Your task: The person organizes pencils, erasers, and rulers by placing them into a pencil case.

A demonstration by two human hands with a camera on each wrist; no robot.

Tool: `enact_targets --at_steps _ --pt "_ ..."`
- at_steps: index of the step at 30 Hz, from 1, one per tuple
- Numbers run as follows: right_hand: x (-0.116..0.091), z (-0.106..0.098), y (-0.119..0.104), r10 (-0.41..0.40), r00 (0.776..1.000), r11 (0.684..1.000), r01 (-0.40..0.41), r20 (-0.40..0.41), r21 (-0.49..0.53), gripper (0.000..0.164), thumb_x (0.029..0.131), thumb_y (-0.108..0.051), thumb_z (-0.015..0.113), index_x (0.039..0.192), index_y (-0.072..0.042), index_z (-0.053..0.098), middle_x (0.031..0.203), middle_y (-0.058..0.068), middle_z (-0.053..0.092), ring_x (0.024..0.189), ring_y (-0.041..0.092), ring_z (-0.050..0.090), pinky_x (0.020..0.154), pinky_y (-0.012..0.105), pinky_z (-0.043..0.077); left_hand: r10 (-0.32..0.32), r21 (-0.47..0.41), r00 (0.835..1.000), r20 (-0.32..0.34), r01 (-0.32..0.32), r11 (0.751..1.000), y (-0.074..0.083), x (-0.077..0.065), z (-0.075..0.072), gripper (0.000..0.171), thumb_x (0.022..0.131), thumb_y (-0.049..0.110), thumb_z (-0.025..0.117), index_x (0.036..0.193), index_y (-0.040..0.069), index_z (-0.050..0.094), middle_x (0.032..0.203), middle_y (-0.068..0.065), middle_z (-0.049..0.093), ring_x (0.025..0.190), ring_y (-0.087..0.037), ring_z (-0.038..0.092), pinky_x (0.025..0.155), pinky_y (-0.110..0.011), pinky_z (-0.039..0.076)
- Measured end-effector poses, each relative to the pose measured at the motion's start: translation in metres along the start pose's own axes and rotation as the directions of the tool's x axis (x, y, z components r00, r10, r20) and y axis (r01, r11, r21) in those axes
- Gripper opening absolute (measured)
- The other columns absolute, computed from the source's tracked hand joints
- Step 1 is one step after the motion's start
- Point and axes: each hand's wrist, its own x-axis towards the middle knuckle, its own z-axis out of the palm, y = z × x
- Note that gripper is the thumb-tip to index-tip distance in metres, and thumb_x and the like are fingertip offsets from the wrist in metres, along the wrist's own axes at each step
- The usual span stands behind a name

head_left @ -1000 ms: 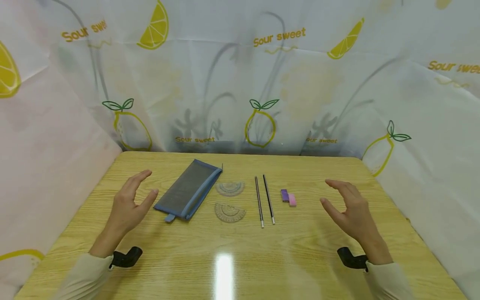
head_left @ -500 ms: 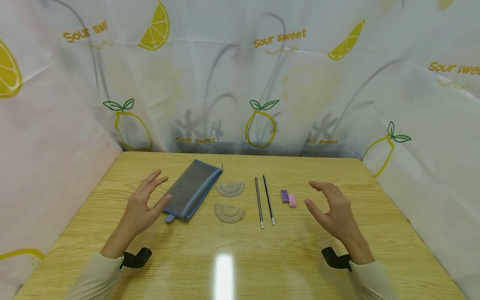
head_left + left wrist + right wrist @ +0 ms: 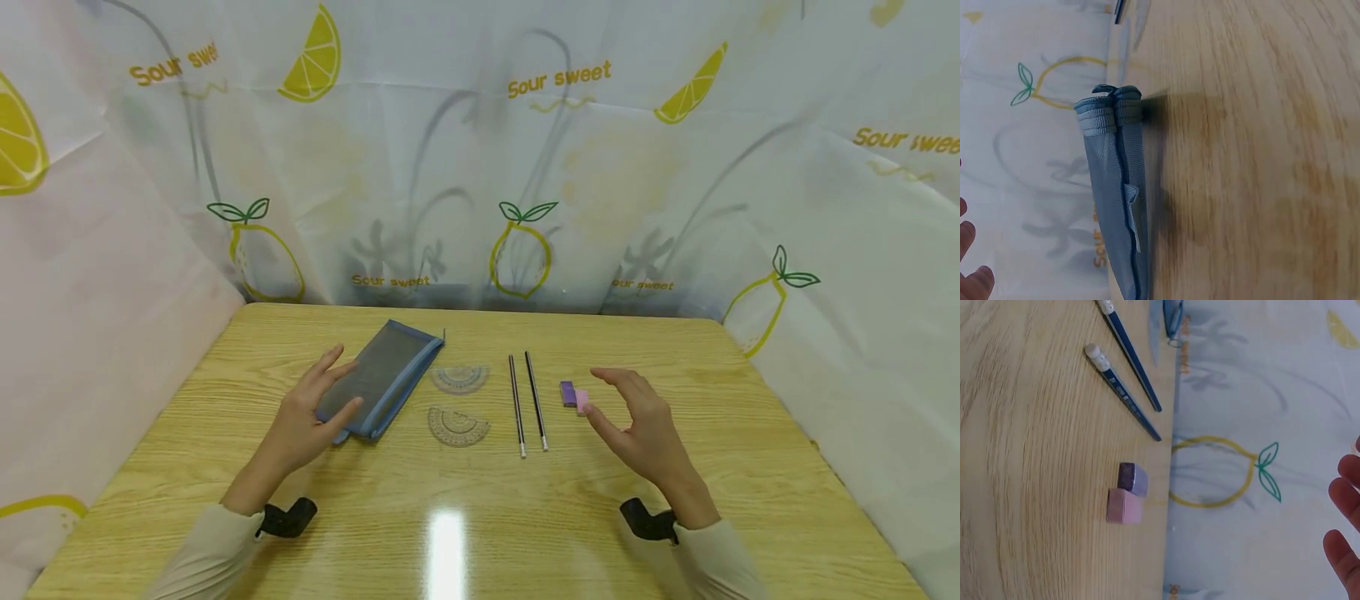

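My left hand [image 3: 303,421] hovers over the near left side of a blue mesh zip pouch [image 3: 390,367], fingers spread and holding nothing. The left wrist view shows the zipped edge of the pouch [image 3: 1113,187] lying on the table. My right hand [image 3: 636,421] is beside a purple eraser [image 3: 567,393] and a pink eraser [image 3: 582,400], its thumb tip overlapping the pink one in the head view. Nothing is between its parted thumb and fingers. In the right wrist view the pink eraser [image 3: 1124,506] sits against the purple one [image 3: 1133,479].
Two dark pencils with white eraser ends, one at the left [image 3: 517,408] and one at the right [image 3: 536,400], lie mid-table. Two clear protractors [image 3: 460,379] lie between them and the pouch. A lemon-print sheet [image 3: 450,167] walls the wooden table [image 3: 360,517] at the back and sides.
Both hands have moved inward: the left hand rightward over the pouch, the right hand leftward to the erasers. The objects on the table stay where they were.
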Motion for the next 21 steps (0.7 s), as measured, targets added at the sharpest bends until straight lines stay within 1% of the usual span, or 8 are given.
enact_targets --at_steps 1,4,8,11,13,17,21 --pt "0.001 0.002 -0.001 0.007 1.0 1.0 -0.007 0.012 0.004 0.051 0.08 -0.007 0.075 0.128 -0.003 0.059 0.123 0.01 0.06 0.113 0.028 0.055 0.09 0.047 0.045 -0.002 -0.005 1.0 0.003 0.002 1.0 0.0 0.0 0.001 0.051 0.086 0.008 0.072 0.133 0.001 0.056 0.151 -0.019 0.033 0.136 -0.043 0.031 0.092 -0.066 0.037" --pt "0.003 0.01 -0.005 -0.007 1.0 1.0 0.007 0.023 0.016 0.055 0.081 -0.007 0.075 0.133 -0.005 0.056 0.127 0.008 0.059 0.114 0.027 0.055 0.09 0.048 0.045 0.001 -0.017 1.0 0.009 -0.001 1.0 0.001 -0.001 0.005 0.051 0.086 0.007 0.072 0.134 0.001 0.055 0.151 -0.02 0.033 0.135 -0.044 0.031 0.092 -0.067 0.036" --pt "0.005 0.02 -0.01 -0.038 0.999 0.999 0.037 0.03 0.031 0.06 0.081 -0.007 0.074 0.137 -0.007 0.053 0.13 0.007 0.057 0.115 0.027 0.054 0.09 0.05 0.045 -0.006 -0.026 1.0 0.029 0.006 1.0 0.002 0.0 0.01 0.049 0.087 0.009 0.071 0.133 0.001 0.056 0.151 -0.021 0.033 0.135 -0.045 0.03 0.092 -0.068 0.035" --pt "0.007 0.027 -0.013 -0.033 0.998 0.999 0.031 0.058 0.032 0.057 0.082 -0.01 0.075 0.135 -0.007 0.054 0.13 0.006 0.057 0.117 0.026 0.053 0.091 0.051 0.044 -0.024 -0.028 0.998 0.054 0.026 0.999 0.002 -0.001 0.013 0.048 0.088 0.01 0.071 0.132 0.0 0.056 0.151 -0.021 0.033 0.135 -0.046 0.03 0.093 -0.068 0.034" --pt "0.007 0.031 -0.015 -0.035 0.997 0.999 0.032 0.075 0.038 0.055 0.082 -0.011 0.075 0.133 -0.007 0.056 0.128 0.006 0.057 0.115 0.026 0.054 0.088 0.048 0.047 -0.035 -0.023 0.997 0.07 0.036 0.999 0.002 -0.001 0.015 0.048 0.088 0.011 0.071 0.132 0.0 0.057 0.151 -0.022 0.033 0.135 -0.046 0.03 0.093 -0.068 0.034" --pt "0.009 0.041 -0.019 -0.051 0.993 0.997 0.045 0.106 0.055 0.049 0.083 -0.013 0.075 0.128 -0.006 0.059 0.126 0.006 0.058 0.111 0.024 0.055 0.083 0.045 0.049 -0.026 -0.015 0.997 0.078 0.027 1.0 0.002 -0.002 0.018 0.048 0.087 0.011 0.072 0.131 0.0 0.057 0.149 -0.024 0.034 0.133 -0.049 0.031 0.092 -0.069 0.034" --pt "0.01 0.049 -0.022 -0.065 0.989 0.997 0.058 0.131 0.057 0.047 0.084 -0.016 0.074 0.127 -0.004 0.059 0.125 0.007 0.058 0.115 0.026 0.054 0.088 0.049 0.046 -0.019 -0.01 0.995 0.093 0.02 1.0 0.001 -0.004 0.021 0.047 0.087 0.011 0.072 0.13 -0.001 0.058 0.149 -0.025 0.034 0.133 -0.05 0.031 0.092 -0.069 0.034"
